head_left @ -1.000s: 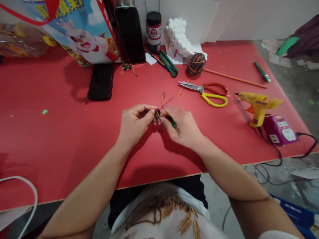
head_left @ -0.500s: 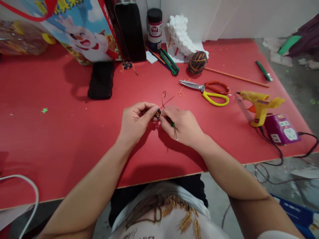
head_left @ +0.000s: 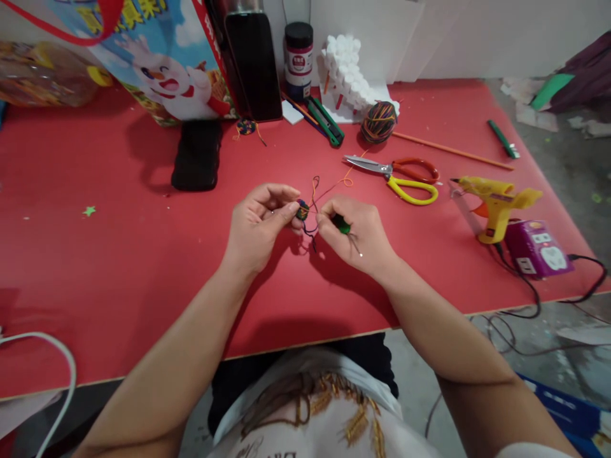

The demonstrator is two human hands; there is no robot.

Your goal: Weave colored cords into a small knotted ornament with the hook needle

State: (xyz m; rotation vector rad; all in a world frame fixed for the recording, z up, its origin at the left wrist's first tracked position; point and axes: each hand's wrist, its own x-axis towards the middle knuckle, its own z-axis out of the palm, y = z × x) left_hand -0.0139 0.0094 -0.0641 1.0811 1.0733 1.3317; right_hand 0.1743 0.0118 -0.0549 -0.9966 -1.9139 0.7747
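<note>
My left hand (head_left: 258, 226) pinches a small dark multicoloured crochet piece (head_left: 302, 210) between thumb and fingers, just above the red table. Close on its right, my right hand (head_left: 360, 232) is closed around a crochet hook (head_left: 342, 223) with a green handle; the metal shaft sticks out below the palm. Thumb and forefinger of that hand are pressed together at a thin strand running from the piece. A dark yarn tail hangs under the piece. Orange and dark yarn (head_left: 344, 182) leads away toward a multicoloured yarn ball (head_left: 379, 122) at the back.
Scissors (head_left: 396, 175) with red and yellow handles lie beyond my right hand. A yellow glue gun (head_left: 499, 200) rests by a purple power socket (head_left: 539, 248) on the right. Behind are a green cutter (head_left: 325, 122), a phone (head_left: 254, 67), a black case (head_left: 196, 156) and a jar (head_left: 298, 60).
My right hand has moved a little to the right, away from the crochet piece, opening a gap with a strand across it. More of the piece and its dark tail now shows.
</note>
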